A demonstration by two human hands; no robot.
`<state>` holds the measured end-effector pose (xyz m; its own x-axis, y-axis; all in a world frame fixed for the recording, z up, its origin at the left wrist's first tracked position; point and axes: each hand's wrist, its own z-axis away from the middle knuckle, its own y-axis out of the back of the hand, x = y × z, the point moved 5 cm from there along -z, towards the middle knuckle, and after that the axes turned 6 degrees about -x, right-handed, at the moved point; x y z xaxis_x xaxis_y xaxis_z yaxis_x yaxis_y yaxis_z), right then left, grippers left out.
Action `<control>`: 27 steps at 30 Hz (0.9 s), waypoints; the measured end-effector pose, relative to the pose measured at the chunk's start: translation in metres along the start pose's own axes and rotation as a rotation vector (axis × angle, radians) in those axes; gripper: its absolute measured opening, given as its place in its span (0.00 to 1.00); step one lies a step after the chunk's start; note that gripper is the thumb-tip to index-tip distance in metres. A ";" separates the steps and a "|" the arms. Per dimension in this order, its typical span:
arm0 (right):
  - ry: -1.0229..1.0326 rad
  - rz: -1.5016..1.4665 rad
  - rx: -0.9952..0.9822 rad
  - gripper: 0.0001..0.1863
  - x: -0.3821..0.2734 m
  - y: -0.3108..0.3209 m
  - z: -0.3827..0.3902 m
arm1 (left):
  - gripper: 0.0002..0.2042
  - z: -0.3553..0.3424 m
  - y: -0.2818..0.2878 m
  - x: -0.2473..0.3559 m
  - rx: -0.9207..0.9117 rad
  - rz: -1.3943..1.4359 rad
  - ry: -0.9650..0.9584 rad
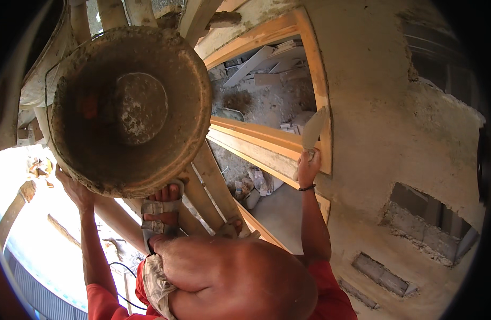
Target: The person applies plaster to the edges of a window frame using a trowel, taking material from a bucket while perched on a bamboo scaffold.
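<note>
A wide, mortar-crusted bucket point(176, 128) takes up the upper left, its open mouth facing up at me. A little pale, wet residue lies at its bottom. My left hand point(76, 191) is closed at the bucket's lower left side, with part of the fingers hidden behind it. My right hand point(309, 166) grips the handle of a trowel point(313, 129). The trowel's mortar-smeared blade points upward, over the edge of the orange-brown wooden window frame point(321, 96).
Wooden planks point(205, 170) with gaps between them lie under my sandalled foot point(163, 208). To the right stands a plastered wall point(368, 138) with rough openings point(429, 218). Boards and rubble point(266, 69) show through the frame. Another container point(45, 80) stands at far left.
</note>
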<state>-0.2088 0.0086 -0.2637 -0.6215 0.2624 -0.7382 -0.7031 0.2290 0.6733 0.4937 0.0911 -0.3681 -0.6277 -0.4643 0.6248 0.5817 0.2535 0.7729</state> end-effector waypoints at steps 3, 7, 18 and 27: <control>0.006 -0.113 -0.001 0.10 0.008 -0.019 -0.023 | 0.40 -0.001 0.002 0.005 0.018 0.023 0.021; 0.022 -0.155 -0.013 0.11 -0.029 -0.062 -0.051 | 0.40 0.000 0.003 0.001 0.007 0.025 -0.012; 0.054 -0.215 -0.023 0.11 -0.017 -0.070 -0.067 | 0.36 0.001 0.005 0.007 0.014 0.010 -0.022; 0.003 -0.242 -0.004 0.10 -0.014 -0.071 -0.058 | 0.36 0.001 0.011 0.011 0.005 0.066 0.039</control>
<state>-0.1698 -0.0656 -0.3033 -0.4360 0.1972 -0.8781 -0.8330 0.2810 0.4767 0.4926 0.0898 -0.3520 -0.5673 -0.4795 0.6695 0.6186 0.2885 0.7308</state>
